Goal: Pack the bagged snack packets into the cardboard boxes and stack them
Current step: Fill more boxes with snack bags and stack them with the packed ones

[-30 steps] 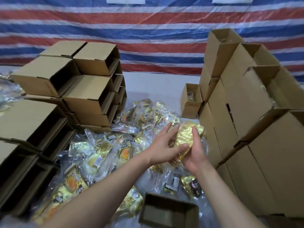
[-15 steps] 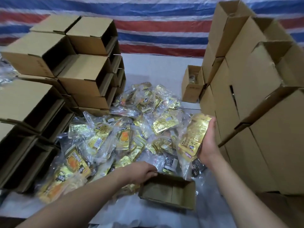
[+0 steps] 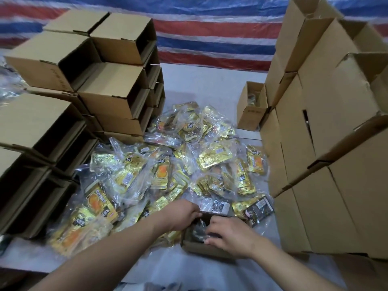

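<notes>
A small open cardboard box (image 3: 199,248) lies on the white sheet in front of me. My left hand (image 3: 182,215) grips its far left rim. My right hand (image 3: 228,236) reaches into the box from the right, its fingers curled on a bagged snack packet (image 3: 197,231) that sits mostly inside and looks dark in the box's shadow. Just beyond the box, a loose pile of gold snack packets (image 3: 168,164) in clear bags spreads across the sheet.
Stacks of open-ended cardboard boxes (image 3: 113,91) rise on the left. Taller box stacks (image 3: 315,143) wall off the right side. One small open box (image 3: 251,110) stands at the back by the right stacks. A striped tarp (image 3: 210,38) hangs behind.
My right hand has brought the gold packet down from beside the right stacks into the small box. My left hand has stayed at the box's far left corner. The camera has tilted down.
</notes>
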Motion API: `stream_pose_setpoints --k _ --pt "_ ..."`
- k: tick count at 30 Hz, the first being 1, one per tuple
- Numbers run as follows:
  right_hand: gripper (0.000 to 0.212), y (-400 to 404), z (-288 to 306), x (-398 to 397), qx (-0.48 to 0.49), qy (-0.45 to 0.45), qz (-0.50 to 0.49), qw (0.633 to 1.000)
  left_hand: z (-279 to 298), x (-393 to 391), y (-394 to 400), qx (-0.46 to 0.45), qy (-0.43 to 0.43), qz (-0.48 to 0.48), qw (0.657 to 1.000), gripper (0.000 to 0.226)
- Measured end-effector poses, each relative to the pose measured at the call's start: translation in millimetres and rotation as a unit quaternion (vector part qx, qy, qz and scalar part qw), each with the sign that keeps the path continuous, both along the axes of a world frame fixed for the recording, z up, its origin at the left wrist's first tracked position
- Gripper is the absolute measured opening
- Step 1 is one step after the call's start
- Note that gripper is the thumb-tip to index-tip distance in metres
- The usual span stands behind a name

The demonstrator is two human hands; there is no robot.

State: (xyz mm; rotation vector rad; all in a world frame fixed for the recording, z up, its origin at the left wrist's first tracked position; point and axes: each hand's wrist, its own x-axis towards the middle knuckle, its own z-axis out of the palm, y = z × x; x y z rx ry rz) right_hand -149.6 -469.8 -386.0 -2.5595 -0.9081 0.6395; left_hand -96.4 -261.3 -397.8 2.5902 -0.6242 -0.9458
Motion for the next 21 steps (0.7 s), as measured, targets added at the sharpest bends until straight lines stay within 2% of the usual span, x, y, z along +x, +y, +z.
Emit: stream_pose_setpoints --k 6,10,13,17,21 --pt "0.022 17 -11 21 -0.001 0.179 -0.123 0.976 -6 -1 4 -0.004 -0.008 0.023 1.000 0.035" --pt "0.027 16 -24 11 -0.068 0.299 -0.111 0.945 -8 -5 4 -0.001 -0.024 0.016 1.000 0.036" --pt "0.034 19 -32 13 -0.142 0.355 -0.094 0.919 -11 -8 1 0.001 -0.044 0.011 0.999 0.034" --pt "0.046 29 -53 18 -0.200 0.356 -0.098 0.907 -13 -9 1 0.003 -0.044 0.014 0.999 0.034" --pt "0.054 32 -60 16 -0.187 0.323 -0.146 0.916 -14 -9 3 -0.003 -0.035 0.005 0.999 0.035"
